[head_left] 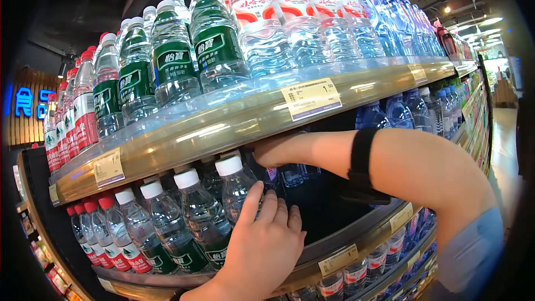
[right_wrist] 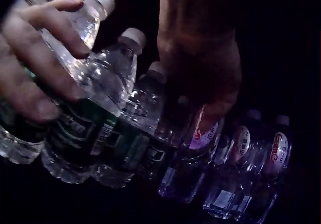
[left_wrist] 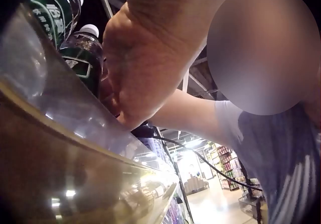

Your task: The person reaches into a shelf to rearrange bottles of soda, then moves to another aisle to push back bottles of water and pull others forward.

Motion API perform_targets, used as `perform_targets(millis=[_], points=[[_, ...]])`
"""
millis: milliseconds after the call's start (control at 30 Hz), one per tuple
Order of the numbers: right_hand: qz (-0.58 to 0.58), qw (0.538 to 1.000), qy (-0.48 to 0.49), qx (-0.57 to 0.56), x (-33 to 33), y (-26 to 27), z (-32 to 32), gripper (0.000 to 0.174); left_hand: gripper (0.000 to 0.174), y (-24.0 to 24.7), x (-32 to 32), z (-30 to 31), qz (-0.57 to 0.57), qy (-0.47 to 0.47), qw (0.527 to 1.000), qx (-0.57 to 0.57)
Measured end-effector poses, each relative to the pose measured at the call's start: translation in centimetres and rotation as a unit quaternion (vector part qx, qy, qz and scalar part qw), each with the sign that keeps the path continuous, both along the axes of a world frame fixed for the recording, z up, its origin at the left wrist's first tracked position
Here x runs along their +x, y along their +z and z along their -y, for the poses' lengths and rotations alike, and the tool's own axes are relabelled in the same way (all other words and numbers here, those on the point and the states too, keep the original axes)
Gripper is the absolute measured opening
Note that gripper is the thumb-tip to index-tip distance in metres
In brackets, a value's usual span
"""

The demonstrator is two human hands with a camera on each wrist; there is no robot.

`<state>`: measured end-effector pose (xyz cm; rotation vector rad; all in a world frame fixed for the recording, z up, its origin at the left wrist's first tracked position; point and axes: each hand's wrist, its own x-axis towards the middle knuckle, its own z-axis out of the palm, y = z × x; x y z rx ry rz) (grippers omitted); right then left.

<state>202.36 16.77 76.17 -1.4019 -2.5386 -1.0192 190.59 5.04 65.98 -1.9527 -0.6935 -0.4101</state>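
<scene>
My right hand (head_left: 273, 151) reaches deep under the upper shelf. In the right wrist view, the right hand (right_wrist: 200, 73) grips the upper part of a clear plastic bottle (right_wrist: 183, 176) with a pink-and-white label; its cap is hidden behind the hand. My left hand (head_left: 267, 242) rests with extended fingers against the side of a white-capped water bottle (head_left: 228, 167) at the end of the front row. From the right wrist, the left hand's fingers (right_wrist: 40, 78) spread over green-labelled bottles (right_wrist: 70, 143). The left hand (left_wrist: 145, 68) fills the middle of the left wrist view.
An upper shelf edge (head_left: 217, 134) with price tags runs low over my right forearm. Green-labelled bottles (head_left: 175, 61) and red-and-white-labelled bottles (head_left: 301, 28) crowd that shelf. Red-capped bottles (head_left: 106, 228) stand at the left below. More pink-labelled bottles (right_wrist: 276, 153) stand beside the gripped one.
</scene>
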Motion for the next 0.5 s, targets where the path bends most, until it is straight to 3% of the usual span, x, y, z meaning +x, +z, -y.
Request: perform_targets(millis=[33, 67, 167, 200, 333, 400, 433, 500], points=[[-0.086, 0.995, 0.042, -0.036, 0.2, -0.2, 0.6, 0.042, 0.037, -0.1, -0.1, -0.1, 0.001, 0.004, 1.0, -0.006], [-0.086, 0.995, 0.041, -0.036, 0.3, -0.3, 1.1, 0.042, 0.037, -0.1, -0.1, 0.0, 0.002, 0.002, 1.0, -0.008], [-0.199, 0.976, 0.076, -0.051, 0.7, -0.7, 2.9, 0.03, 0.038, -0.1, 0.0, 0.2, 0.002, 0.008, 1.0, -0.007], [-0.114, 0.987, 0.112, -0.01, 0.9, -0.8, 3.1, 0.027, 0.038, -0.2, 0.1, 0.3, 0.001, 0.007, 1.0, -0.007], [-0.164, 0.98, 0.111, -0.028, 2.5, -0.8, 4.5, 0.025, 0.038, -0.3, 0.4, 0.4, 0.007, 0.019, 1.0, -0.008], [0.071, 0.993, 0.087, 0.034, 3.5, -0.4, 5.2, 0.025, 0.037, -0.2, 0.5, 0.4, 0.007, 0.021, 1.0, -0.006], [0.07, 0.993, 0.087, 0.035, 3.9, -0.6, 4.9, 0.025, 0.037, -0.2, 0.5, 0.3, 0.007, 0.022, 1.0, -0.01], [-0.144, 0.989, 0.021, -0.022, 4.5, -1.2, 3.9, 0.028, 0.037, -0.3, 0.4, 0.3, 0.006, 0.023, 1.0, -0.014]])
